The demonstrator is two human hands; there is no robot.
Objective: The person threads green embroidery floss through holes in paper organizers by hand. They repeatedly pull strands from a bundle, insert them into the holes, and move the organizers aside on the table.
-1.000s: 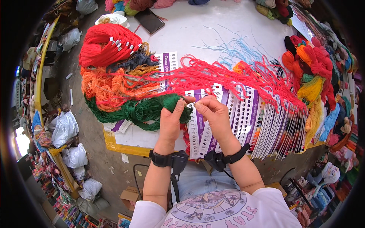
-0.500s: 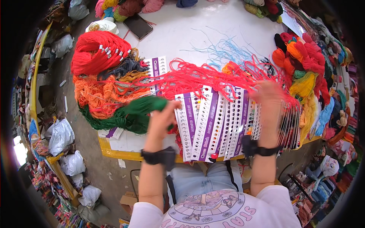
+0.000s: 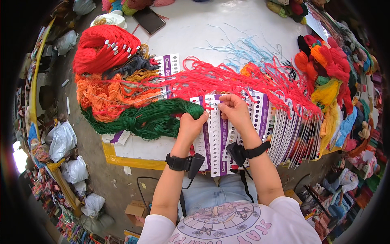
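Note:
My left hand (image 3: pixel 191 128) is closed on the end of a dark green thread skein (image 3: pixel 156 116), which trails left across the table. Close by on the right, my right hand (image 3: pixel 236 112) is pinched at the top of a white and purple perforated card (image 3: pixel 215 142). What sits between its fingertips is too small to make out. More such cards lie fanned out under both hands, over the table's front edge. Beyond the hands, long red threads (image 3: pixel 227 83) run across the tops of the cards, some looped through the holes.
A red skein with small white tags (image 3: pixel 103 49) and orange thread (image 3: pixel 97 91) lie at the left. A black phone (image 3: pixel 149 20) is at the back, light blue threads (image 3: pixel 243 51) nearer the middle. Skeins of several colours (image 3: pixel 331 67) are heaped at the right. Yellow tape (image 3: pixel 134 162) lines the front edge.
My left hand has moved right, drawing the green skein's end over the cards. My right hand has come left from the red threads to the card beside it.

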